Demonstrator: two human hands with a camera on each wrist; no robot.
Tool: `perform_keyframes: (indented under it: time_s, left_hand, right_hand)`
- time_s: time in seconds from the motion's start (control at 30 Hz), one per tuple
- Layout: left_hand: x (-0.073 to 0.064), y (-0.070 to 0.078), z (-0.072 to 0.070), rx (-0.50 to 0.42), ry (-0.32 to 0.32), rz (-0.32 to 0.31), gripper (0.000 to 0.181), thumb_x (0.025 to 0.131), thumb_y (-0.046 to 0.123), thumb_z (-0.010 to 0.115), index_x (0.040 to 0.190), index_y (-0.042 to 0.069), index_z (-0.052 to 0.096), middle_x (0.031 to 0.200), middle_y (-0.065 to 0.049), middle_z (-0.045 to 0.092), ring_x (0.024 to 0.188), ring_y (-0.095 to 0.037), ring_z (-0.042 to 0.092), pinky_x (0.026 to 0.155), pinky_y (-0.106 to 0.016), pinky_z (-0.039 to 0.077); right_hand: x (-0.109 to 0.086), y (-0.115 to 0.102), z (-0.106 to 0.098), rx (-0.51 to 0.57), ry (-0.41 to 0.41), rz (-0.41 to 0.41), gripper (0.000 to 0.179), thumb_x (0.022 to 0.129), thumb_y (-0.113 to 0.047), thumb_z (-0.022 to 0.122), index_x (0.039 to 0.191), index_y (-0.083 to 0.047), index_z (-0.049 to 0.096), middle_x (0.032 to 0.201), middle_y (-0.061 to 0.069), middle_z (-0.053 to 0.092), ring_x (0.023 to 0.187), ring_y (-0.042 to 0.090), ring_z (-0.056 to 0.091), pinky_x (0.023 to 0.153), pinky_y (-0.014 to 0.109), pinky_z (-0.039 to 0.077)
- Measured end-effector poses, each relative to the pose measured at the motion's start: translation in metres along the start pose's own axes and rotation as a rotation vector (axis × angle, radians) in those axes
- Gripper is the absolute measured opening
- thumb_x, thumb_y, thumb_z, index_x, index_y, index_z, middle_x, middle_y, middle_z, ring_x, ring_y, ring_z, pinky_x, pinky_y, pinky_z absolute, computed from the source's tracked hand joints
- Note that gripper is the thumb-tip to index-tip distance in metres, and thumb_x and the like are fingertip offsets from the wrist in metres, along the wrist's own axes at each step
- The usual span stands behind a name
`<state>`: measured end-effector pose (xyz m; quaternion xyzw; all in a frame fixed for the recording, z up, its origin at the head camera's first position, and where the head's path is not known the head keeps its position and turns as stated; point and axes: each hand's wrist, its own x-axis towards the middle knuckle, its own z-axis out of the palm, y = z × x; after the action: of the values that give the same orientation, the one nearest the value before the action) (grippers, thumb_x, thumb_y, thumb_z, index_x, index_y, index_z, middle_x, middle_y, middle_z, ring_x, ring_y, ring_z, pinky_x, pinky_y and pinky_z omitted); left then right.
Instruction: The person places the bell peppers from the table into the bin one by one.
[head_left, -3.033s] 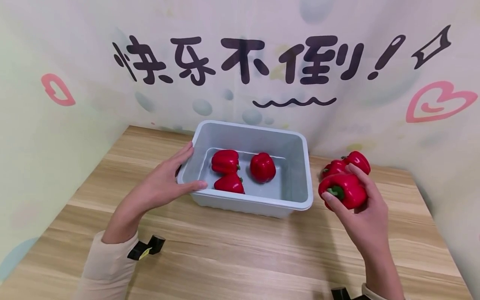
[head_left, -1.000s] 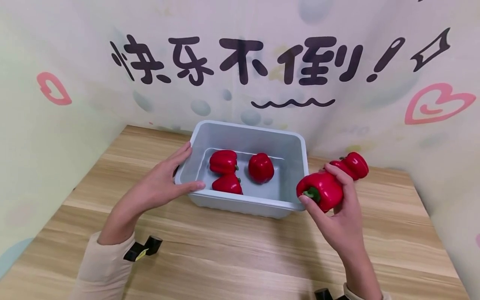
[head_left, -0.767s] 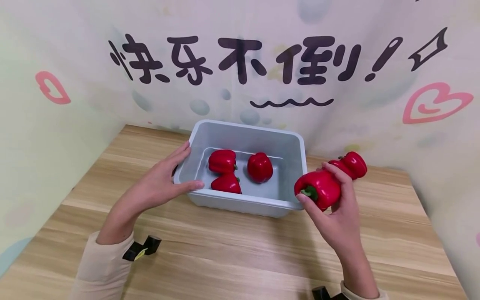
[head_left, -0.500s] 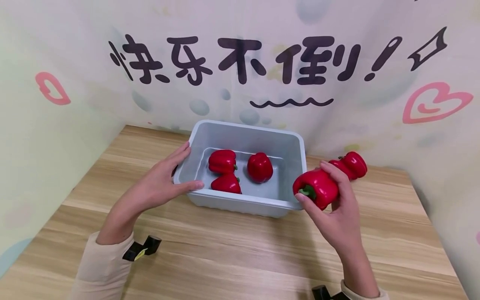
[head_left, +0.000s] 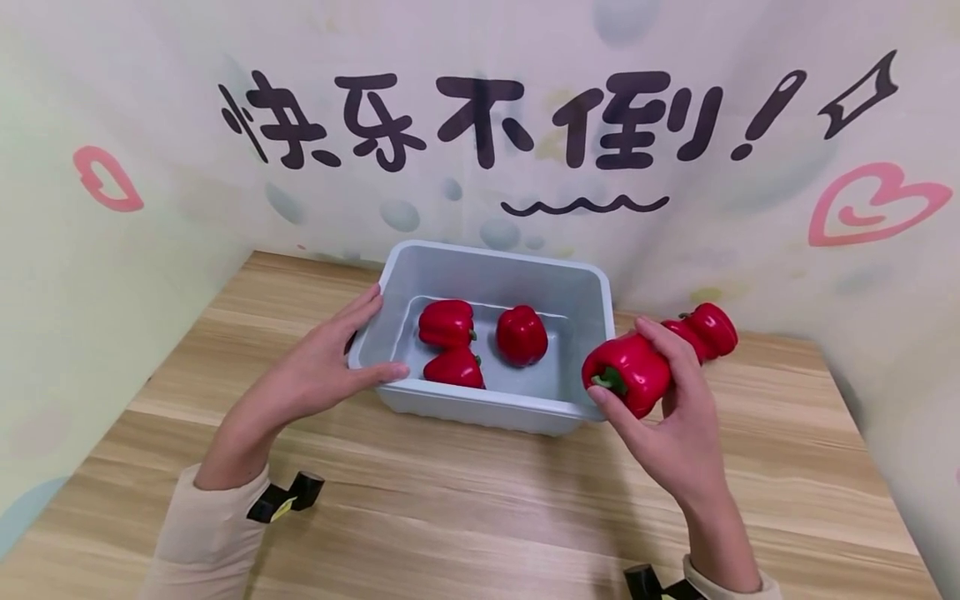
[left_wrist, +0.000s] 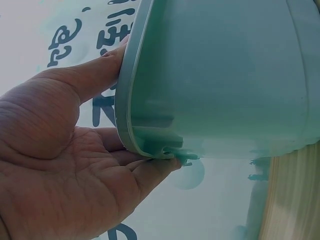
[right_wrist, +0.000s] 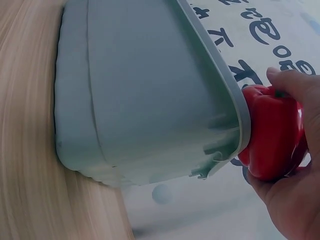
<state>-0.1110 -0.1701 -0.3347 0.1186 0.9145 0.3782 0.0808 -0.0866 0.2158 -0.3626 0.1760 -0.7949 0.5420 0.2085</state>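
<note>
A grey plastic tub point(head_left: 487, 412) stands on the table. Three red bell peppers lie inside: one at back left point(head_left: 446, 323), one at front left point(head_left: 453, 368), and one to the right point(head_left: 521, 336). My left hand point(head_left: 318, 367) holds the tub's left front corner, thumb over the front rim and fingers along the left side. Another red bell pepper point(head_left: 637, 373) is gripped by my right hand point(head_left: 678, 425) at the tub's right front corner, its green stem facing left near my thumb. In the right wrist view this pepper point(right_wrist: 275, 132) appears right beside the rim.
To the right of the tub, near the wall, lie two more red bell peppers, one farther right point(head_left: 715, 331) and one partly hidden point(head_left: 686, 333) behind my right hand. A printed cloth point(head_left: 465, 192) hangs behind the wooden table point(head_left: 450, 517).
My right hand has carried its bell pepper leftward, from beside the loose peppers to the tub's right front corner. Lately it has crept slightly farther left. My left hand has stayed on the tub.
</note>
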Motion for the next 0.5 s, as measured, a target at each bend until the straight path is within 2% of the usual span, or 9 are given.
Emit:
perform_keyframes:
  time_s: [0.33, 0.5]
  left_hand:
    - [0.0001, 0.0002, -0.0003, 0.006, 0.002, 0.004, 0.102, 0.094, 0.044, 0.079, 0.169, 0.01, 0.021, 0.18, -0.01, 0.013, 0.163, -0.043, 0.023, 0.123, -0.065, 0.038]
    - [-0.0006, 0.0002, -0.0003, 0.007, 0.004, 0.003, 0.102, 0.094, 0.044, 0.079, 0.169, 0.009, 0.021, 0.18, -0.011, 0.013, 0.163, -0.044, 0.023, 0.122, -0.065, 0.038]
  right_hand:
    - [0.0008, 0.0006, 0.001, -0.003, -0.021, -0.095, 0.094, 0.069, 0.021, 0.083, 0.154, -0.003, 0.051, 0.145, 0.007, 0.056, 0.13, 0.023, 0.056, 0.097, 0.013, 0.056]
    - [0.0002, -0.0006, 0.0022, -0.026, -0.026, -0.091, 0.096, 0.069, 0.02, 0.085, 0.155, -0.005, 0.05, 0.147, 0.003, 0.055, 0.131, 0.022, 0.055, 0.098, 0.012, 0.055]
